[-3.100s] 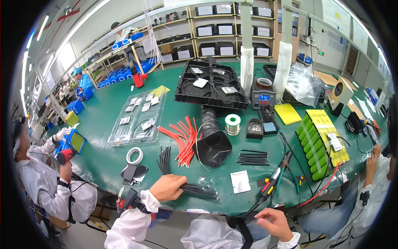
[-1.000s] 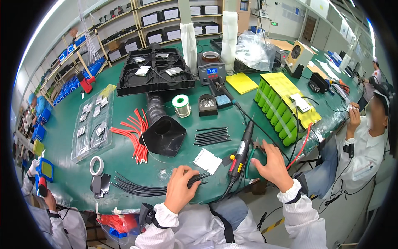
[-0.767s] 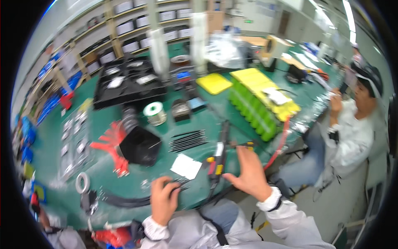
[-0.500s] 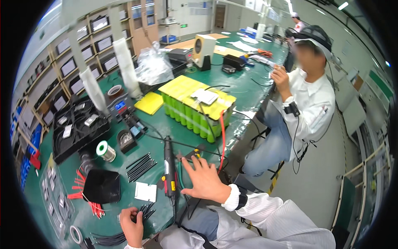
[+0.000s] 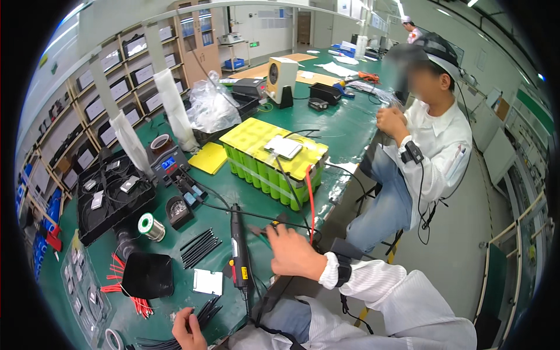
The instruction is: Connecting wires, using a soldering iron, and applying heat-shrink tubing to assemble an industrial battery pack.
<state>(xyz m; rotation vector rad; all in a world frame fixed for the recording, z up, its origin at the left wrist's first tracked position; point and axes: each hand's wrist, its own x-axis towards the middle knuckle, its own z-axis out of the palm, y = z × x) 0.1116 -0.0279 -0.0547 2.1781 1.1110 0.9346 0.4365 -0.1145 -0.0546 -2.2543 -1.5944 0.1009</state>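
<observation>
Two hands work at the green desk (image 5: pixel 350 125). The right hand (image 5: pixel 294 254) lies with fingers spread over a small pair of pliers (image 5: pixel 269 226), touching it, not closed round it, just right of the black soldering iron (image 5: pixel 237 248). The left hand (image 5: pixel 188 328), at the desk's near edge, pinches a bundle of black cable ties (image 5: pixel 205 310). The green battery pack (image 5: pixel 274 160) sits beyond.

Green workbench (image 5: pixel 344 125), wall shelving (image 5: pixel 125 87), grey floor (image 5: pixel 461 256), ceiling strip lights (image 5: pixel 402 7)
</observation>
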